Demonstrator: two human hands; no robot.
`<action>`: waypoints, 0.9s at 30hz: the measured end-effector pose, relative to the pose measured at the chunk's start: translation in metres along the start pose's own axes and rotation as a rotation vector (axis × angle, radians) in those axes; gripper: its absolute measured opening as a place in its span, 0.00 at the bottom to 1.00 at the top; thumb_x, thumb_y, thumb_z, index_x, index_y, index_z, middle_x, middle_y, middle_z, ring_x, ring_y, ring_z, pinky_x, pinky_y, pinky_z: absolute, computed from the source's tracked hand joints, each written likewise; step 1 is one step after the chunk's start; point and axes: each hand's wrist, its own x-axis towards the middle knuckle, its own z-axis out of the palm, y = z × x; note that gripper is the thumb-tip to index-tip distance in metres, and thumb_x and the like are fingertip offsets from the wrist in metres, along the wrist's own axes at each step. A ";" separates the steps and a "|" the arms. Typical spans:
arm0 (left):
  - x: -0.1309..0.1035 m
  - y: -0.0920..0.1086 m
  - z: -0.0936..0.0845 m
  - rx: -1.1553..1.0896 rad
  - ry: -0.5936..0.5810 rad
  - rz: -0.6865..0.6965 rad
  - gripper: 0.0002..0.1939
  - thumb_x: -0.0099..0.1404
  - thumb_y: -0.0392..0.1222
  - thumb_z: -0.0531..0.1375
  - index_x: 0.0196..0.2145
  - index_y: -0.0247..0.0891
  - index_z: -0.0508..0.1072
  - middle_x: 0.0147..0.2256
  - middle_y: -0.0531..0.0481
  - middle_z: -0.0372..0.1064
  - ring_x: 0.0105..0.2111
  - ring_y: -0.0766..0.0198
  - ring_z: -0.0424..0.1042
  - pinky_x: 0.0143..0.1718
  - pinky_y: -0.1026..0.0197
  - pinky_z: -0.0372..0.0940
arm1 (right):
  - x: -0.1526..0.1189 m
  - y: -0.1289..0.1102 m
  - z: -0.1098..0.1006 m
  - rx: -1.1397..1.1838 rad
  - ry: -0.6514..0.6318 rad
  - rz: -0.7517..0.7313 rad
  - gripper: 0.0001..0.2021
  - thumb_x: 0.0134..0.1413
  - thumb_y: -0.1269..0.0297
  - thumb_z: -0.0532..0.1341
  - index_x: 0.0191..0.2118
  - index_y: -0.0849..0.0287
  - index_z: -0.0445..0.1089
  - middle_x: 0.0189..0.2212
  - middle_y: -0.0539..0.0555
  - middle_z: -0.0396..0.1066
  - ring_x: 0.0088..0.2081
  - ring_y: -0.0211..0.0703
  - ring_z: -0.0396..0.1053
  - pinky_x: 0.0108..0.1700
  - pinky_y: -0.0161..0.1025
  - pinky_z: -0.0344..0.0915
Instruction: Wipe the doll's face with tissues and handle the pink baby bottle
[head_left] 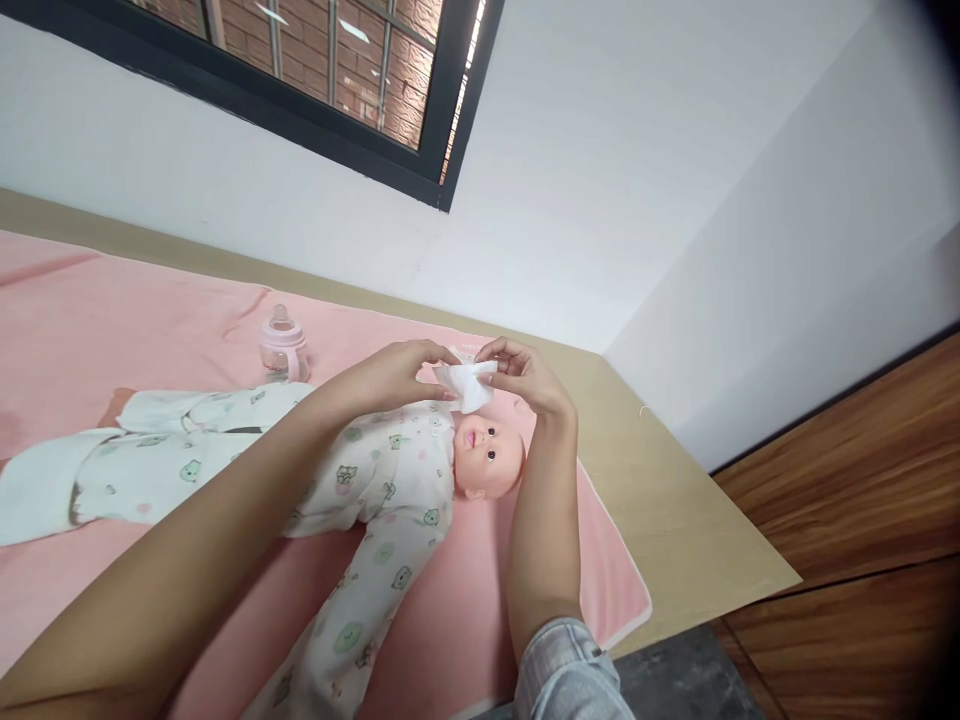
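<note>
A baby doll [491, 455] in a white patterned sleepsuit [375, 480] lies on its back on a pink blanket [465, 620], head toward the right. Just above the doll's face, my left hand [401, 372] and my right hand [525, 375] together hold a small folded white cloth [466, 385], each pinching one side of it. My left forearm crosses over the doll's body.
A pink baby bottle [283, 345] stands on the blanket beyond the doll. The blanket covers a beige tabletop [675, 500] set in a corner of white walls. A dark-framed window [442, 110] is above. Wooden flooring [862, 480] lies to the right.
</note>
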 end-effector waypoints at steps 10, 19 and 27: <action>-0.003 0.007 -0.005 -0.214 0.055 0.105 0.13 0.57 0.51 0.66 0.36 0.42 0.81 0.46 0.52 0.76 0.47 0.52 0.73 0.51 0.56 0.65 | 0.000 -0.010 0.008 -0.033 0.043 -0.059 0.16 0.47 0.62 0.71 0.43 0.56 0.73 0.45 0.52 0.71 0.38 0.35 0.69 0.37 0.31 0.69; -0.004 0.014 0.000 -0.244 0.284 0.166 0.11 0.58 0.49 0.68 0.34 0.40 0.82 0.54 0.47 0.71 0.57 0.50 0.67 0.58 0.52 0.62 | 0.006 -0.010 0.023 -0.130 0.085 -0.020 0.29 0.48 0.62 0.68 0.57 0.48 0.64 0.55 0.53 0.64 0.38 0.35 0.67 0.41 0.35 0.72; -0.008 0.026 -0.003 -0.381 0.198 0.047 0.11 0.61 0.48 0.65 0.37 0.37 0.81 0.36 0.49 0.78 0.39 0.58 0.75 0.43 0.62 0.67 | 0.006 -0.007 0.017 -0.236 0.063 0.067 0.31 0.46 0.64 0.68 0.59 0.50 0.63 0.57 0.55 0.63 0.43 0.38 0.69 0.51 0.42 0.71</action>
